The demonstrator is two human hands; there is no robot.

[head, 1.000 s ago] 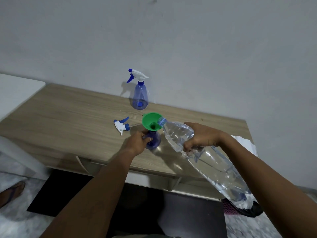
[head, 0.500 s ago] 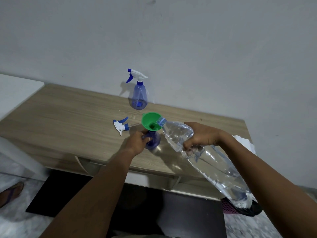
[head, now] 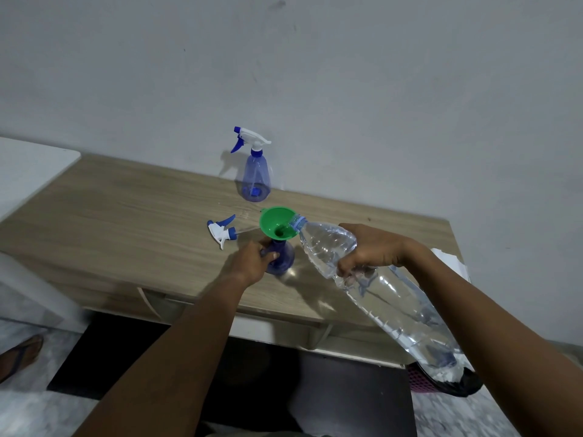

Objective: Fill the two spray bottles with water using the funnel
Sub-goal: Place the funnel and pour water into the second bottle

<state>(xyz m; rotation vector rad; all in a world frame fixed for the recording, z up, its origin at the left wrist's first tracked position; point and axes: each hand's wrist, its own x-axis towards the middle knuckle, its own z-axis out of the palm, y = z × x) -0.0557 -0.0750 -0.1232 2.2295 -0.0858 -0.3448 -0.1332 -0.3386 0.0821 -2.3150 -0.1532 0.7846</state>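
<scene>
Just above the left hand [head: 252,261], which grips the uncapped spray bottle [head: 282,260], the funnel [head: 277,227] meets the mouth of the water bottle [head: 394,298] clasped in the right hand [head: 372,250]: first fill seemingly underway, while beyond both hands the capped spray bottle [head: 255,178] waits.

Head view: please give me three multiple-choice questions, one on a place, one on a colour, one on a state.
1. Where lies the loose white-and-blue spray head? A) on the wooden table B) on the floor C) on a bottle
2. The plastic funnel is: A) red B) green C) yellow
3. The large clear plastic water bottle is: A) upright B) lying flat C) tilted toward the funnel
Answers: 1A, it lies beside the funnel; 2B, its bowl is green; 3C, the right hand tips its mouth to the rim.
</scene>
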